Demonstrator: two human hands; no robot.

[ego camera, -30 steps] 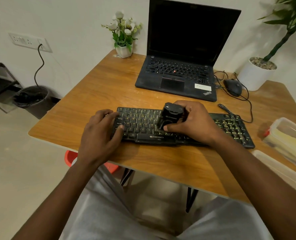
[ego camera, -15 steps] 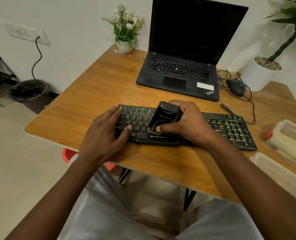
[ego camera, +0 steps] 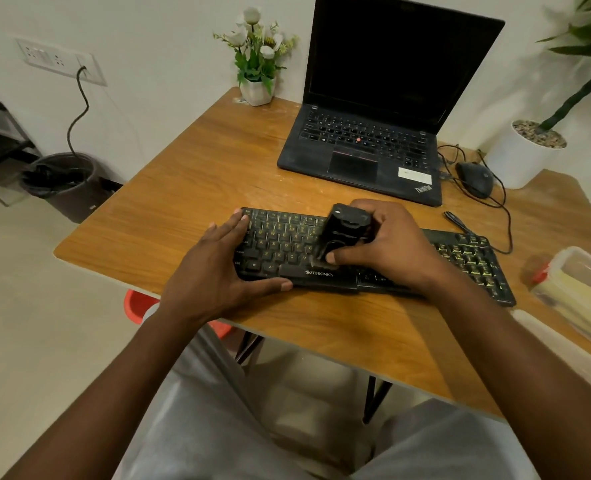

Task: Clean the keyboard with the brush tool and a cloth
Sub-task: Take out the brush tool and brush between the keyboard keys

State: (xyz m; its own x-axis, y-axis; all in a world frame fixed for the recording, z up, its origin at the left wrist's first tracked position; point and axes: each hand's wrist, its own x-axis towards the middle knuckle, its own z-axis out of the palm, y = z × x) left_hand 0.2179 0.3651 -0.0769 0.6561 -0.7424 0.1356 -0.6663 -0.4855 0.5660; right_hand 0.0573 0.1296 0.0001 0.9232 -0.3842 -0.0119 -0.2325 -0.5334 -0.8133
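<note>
Right hand [ego camera: 387,251] is wrapped round a chunky black plastic brush tool [ego camera: 344,233], thumb on the near face and fingers curled over the far side. The tool's lower end sits on the keys about mid-length of the flat black keyboard with yellowish lettering [ego camera: 474,261]. Left hand [ego camera: 214,268] is spread flat on the keyboard's left end, fingers straight over the keys, thumb lying along the front lip. Looks like it's just pinning the thing down.

What matters for the next stroke, imo: the keyboard's long axis runs left to right along the near edge of the wooden desk [ego camera: 190,188], so the sweep should follow the rows. The whole number-pad end lies out past the right hand, and that's the hand nearer to it. The right forearm comes in diagonally from the near right corner and crosses the keyboard's front edge with the wrist low.

Further out, an open black laptop [ego camera: 373,150] sits toward the far edge. A clear plastic tub [ego camera: 581,289] with something yellow inside is at the right edge. Can't tell if that's the cloth.
</note>
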